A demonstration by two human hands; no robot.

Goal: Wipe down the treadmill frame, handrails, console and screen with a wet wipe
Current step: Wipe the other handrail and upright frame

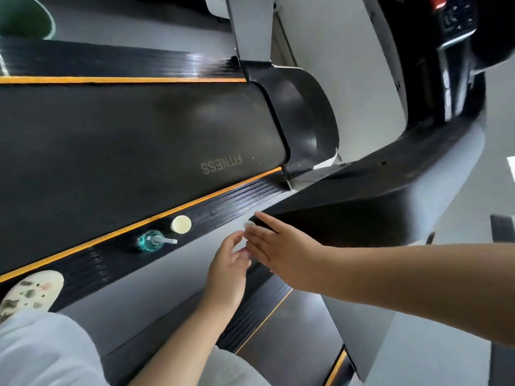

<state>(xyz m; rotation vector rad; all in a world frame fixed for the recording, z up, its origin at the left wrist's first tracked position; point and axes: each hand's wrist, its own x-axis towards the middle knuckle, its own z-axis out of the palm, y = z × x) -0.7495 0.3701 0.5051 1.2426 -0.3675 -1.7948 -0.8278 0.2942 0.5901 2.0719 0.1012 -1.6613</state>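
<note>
The treadmill lies across the view, with its black belt [139, 140] marked FITNESS. A wide black handrail [362, 196] runs from the console [451, 23] at the top right down to the centre. My right hand [273, 249] lies flat with straight fingers at the handrail's near end. It presses a small white wet wipe [248, 225], most of which is hidden under the hand. My left hand [228, 266] sits right beside it, its curled fingertips pinching the wipe's lower edge.
A teal pump bottle [152, 240] and a round white lid [181, 224] stand on the ribbed side rail [237, 201]. My patterned shoe [30, 291] is on that rail at the lower left. A grey upright [348, 79] rises behind the motor cover [301, 121].
</note>
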